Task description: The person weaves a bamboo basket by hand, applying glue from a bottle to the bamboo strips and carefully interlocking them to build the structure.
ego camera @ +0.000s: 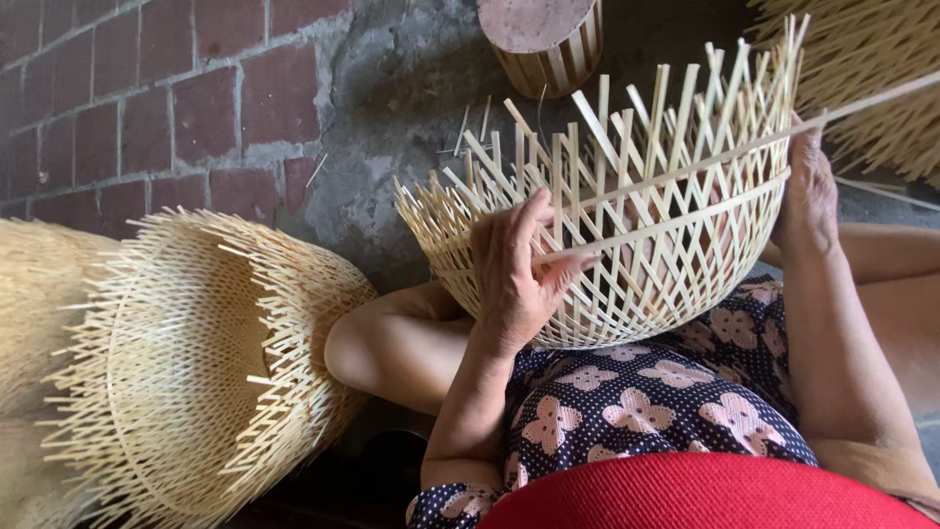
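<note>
I see L hand (514,279) pinching long pale bamboo strip (676,223) against half-woven open-lattice bamboo basket (627,284) on lap; R hand (808,191) clasps rim opposite. Mid-weave, I judge; next needs strip threaded past L pinch.

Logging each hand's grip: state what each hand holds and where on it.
Left hand pinches a flat bamboo strip at the woven basket wall's near side. Right hand steadies the basket's far side, where the strip passes.

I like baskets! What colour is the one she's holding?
Pale straw yellow. The open-weave basket shows best in the head view, held between both hands.
</note>
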